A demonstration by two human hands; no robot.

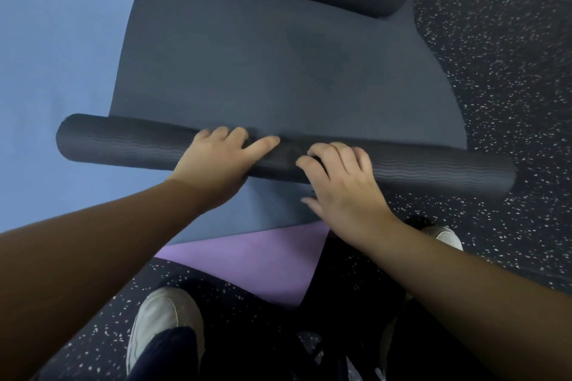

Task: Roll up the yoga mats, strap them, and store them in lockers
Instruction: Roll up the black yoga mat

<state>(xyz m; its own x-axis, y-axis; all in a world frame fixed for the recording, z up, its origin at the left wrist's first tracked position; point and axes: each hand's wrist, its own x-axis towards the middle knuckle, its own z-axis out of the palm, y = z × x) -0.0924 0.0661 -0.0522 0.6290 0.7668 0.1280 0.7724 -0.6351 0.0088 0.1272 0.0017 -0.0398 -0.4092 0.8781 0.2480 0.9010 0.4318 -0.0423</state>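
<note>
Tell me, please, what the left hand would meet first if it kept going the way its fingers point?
The left hand lies on the roll, fingers pointing up-frame and slightly right. Going on, it would probably meet the flat, unrolled part of the dark mat first; the curled far end lies beyond.
</note>
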